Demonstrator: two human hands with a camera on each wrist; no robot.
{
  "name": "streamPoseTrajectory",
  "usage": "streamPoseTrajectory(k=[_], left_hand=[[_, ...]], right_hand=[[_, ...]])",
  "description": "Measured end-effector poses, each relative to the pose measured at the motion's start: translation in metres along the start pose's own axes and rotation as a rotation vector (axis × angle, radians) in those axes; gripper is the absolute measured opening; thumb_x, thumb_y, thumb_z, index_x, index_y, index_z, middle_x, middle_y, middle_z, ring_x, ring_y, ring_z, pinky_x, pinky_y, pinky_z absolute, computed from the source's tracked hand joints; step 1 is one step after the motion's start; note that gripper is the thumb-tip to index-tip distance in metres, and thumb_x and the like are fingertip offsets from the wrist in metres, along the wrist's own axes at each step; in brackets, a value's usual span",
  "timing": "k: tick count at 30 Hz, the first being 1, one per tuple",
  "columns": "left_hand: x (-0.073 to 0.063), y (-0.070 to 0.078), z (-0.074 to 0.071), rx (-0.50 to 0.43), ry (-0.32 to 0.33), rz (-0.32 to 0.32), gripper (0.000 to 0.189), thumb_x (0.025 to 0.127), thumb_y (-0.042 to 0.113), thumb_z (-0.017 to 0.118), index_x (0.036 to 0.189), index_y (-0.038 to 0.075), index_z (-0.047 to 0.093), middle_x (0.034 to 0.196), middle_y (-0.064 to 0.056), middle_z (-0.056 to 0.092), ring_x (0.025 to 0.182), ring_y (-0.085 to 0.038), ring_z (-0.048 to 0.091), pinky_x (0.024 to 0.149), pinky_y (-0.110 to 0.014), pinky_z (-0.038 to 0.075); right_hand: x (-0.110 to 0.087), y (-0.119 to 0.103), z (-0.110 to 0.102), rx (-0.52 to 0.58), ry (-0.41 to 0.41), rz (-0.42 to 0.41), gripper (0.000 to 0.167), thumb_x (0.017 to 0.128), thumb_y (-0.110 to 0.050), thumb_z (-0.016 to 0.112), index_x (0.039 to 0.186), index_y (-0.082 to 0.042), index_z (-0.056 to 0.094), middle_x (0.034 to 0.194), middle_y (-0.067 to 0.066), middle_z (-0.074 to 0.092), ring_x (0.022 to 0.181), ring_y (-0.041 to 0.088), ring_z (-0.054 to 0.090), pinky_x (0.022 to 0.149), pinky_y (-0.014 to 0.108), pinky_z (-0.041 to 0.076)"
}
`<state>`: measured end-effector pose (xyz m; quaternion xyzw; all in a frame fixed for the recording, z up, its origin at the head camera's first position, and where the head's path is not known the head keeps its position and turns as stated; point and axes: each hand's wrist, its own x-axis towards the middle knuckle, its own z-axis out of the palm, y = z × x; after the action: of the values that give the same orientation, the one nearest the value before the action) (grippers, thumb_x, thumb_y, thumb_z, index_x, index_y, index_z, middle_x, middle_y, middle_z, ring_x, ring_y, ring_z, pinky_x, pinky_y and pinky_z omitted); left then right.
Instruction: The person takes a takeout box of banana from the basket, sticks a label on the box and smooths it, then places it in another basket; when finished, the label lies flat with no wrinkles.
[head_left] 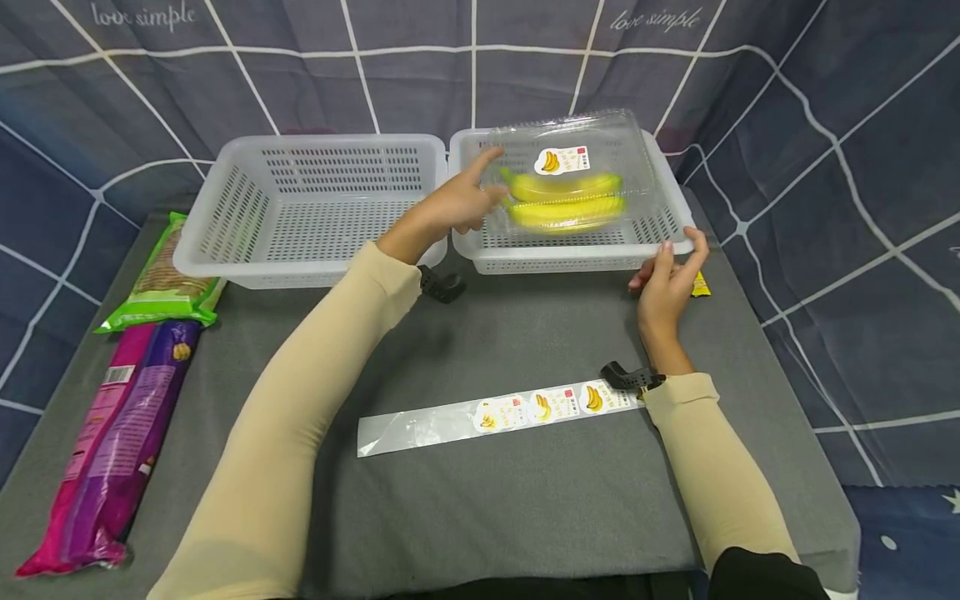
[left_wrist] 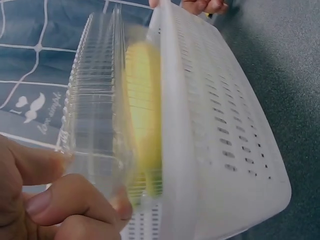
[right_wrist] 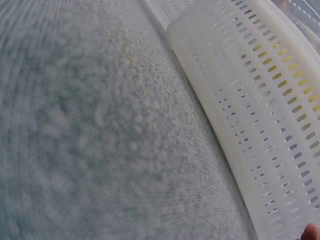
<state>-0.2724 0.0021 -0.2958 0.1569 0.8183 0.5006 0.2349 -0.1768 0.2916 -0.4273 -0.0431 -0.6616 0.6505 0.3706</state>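
Note:
My left hand (head_left: 465,198) grips the left end of a clear plastic clamshell box (left_wrist: 95,100), finger and thumb at its edges. Inside the box lie yellow bananas (head_left: 566,200), and a white banana sticker (head_left: 562,160) is on its lid. The box lies tilted in the right-hand white perforated basket (head_left: 555,262), its back part over the far rim. At that basket's front right corner, my right hand (head_left: 670,279) holds the rim. Only a fingertip (right_wrist: 311,232) of it shows in the right wrist view.
Left of it stands another white basket (head_left: 330,208). A strip of banana stickers (head_left: 487,417) lies on the grey table (head_left: 480,508) near my right wrist. At the left edge are a green-edged packet (head_left: 165,279) and a purple-pink packet (head_left: 120,442). A yellow item (head_left: 701,286) peeks out by my right hand.

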Motion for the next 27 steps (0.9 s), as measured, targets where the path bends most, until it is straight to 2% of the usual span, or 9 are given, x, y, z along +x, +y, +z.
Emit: streamPoseTrajectory(k=[2,4,6,8,13,15,20,23,27], left_hand=[[0.005,0.000,0.002,0.022,-0.031,-0.025,0.067,0.111,0.027,0.042,0.164,0.040,0.003,0.084,-0.004,0.047,0.048,-0.009,0.027,0.044,-0.021,0.025],[0.010,0.001,0.005,0.048,-0.048,-0.037,0.069,0.112,0.025,0.041,0.164,0.039,-0.001,0.110,-0.009,0.057,0.048,-0.009,0.030,0.045,-0.021,0.027],[0.015,0.001,0.007,0.076,-0.053,-0.045,0.070,0.112,0.025,0.040,0.164,0.038,-0.004,0.139,-0.013,0.052,0.048,-0.008,0.032,0.045,-0.020,0.028],[0.019,0.002,0.008,0.105,-0.058,-0.054,0.070,0.112,0.024,0.039,0.164,0.037,-0.007,0.154,-0.014,0.042,0.048,-0.008,0.033,0.045,-0.019,0.029],[0.030,0.000,0.009,0.146,-0.091,-0.120,0.072,0.112,0.022,0.037,0.163,0.035,-0.013,0.158,-0.016,0.038,0.049,-0.006,0.035,0.045,-0.019,0.031],[0.033,-0.001,0.011,0.177,-0.096,-0.143,0.073,0.112,0.022,0.037,0.162,0.035,-0.015,0.154,-0.017,0.044,0.049,-0.006,0.036,0.045,-0.019,0.032],[0.039,-0.003,0.018,0.234,-0.116,-0.154,0.076,0.111,0.020,0.036,0.160,0.034,-0.021,0.155,-0.019,0.043,0.049,-0.007,0.037,0.045,-0.020,0.035],[0.042,-0.003,0.022,0.245,-0.135,-0.164,0.076,0.111,0.018,0.034,0.159,0.031,-0.024,0.163,-0.016,0.033,0.049,-0.006,0.037,0.045,-0.019,0.035],[0.047,-0.003,0.026,0.291,-0.140,-0.189,0.074,0.112,0.019,0.032,0.158,0.029,-0.026,0.155,-0.018,0.044,0.047,-0.005,0.034,0.043,-0.019,0.033]], right_hand=[[0.000,0.000,0.000,0.001,0.000,-0.003,0.035,0.108,-0.018,0.047,0.140,-0.006,0.039,0.062,0.017,0.045,0.042,0.019,0.048,0.044,0.023,0.045],[0.000,0.001,0.001,0.007,0.001,-0.004,0.034,0.108,-0.018,0.047,0.140,-0.007,0.039,0.062,0.017,0.045,0.042,0.019,0.048,0.044,0.023,0.045],[0.000,0.001,0.001,0.015,0.003,-0.005,0.034,0.108,-0.018,0.047,0.140,-0.007,0.039,0.062,0.017,0.045,0.042,0.019,0.048,0.044,0.023,0.045],[0.000,0.001,0.001,0.022,0.003,-0.007,0.034,0.108,-0.018,0.047,0.139,-0.007,0.039,0.062,0.017,0.045,0.042,0.019,0.048,0.043,0.023,0.046],[0.000,0.002,0.001,0.025,0.002,-0.014,0.034,0.108,-0.017,0.047,0.139,-0.006,0.039,0.063,0.019,0.044,0.042,0.019,0.047,0.043,0.023,0.046],[0.000,0.001,0.002,0.034,-0.003,-0.014,0.034,0.108,-0.016,0.047,0.140,-0.006,0.038,0.063,0.022,0.043,0.042,0.019,0.047,0.043,0.023,0.046],[0.001,0.000,0.003,0.033,-0.003,-0.013,0.034,0.108,-0.016,0.046,0.140,-0.007,0.039,0.065,0.024,0.042,0.042,0.018,0.047,0.044,0.023,0.046],[0.000,0.000,0.003,0.034,0.005,-0.009,0.034,0.108,-0.016,0.047,0.139,-0.006,0.039,0.065,0.026,0.042,0.042,0.019,0.047,0.043,0.023,0.046],[0.000,0.000,0.002,0.034,0.009,-0.018,0.034,0.108,-0.016,0.047,0.140,-0.004,0.039,0.065,0.029,0.041,0.041,0.021,0.046,0.042,0.023,0.045]])
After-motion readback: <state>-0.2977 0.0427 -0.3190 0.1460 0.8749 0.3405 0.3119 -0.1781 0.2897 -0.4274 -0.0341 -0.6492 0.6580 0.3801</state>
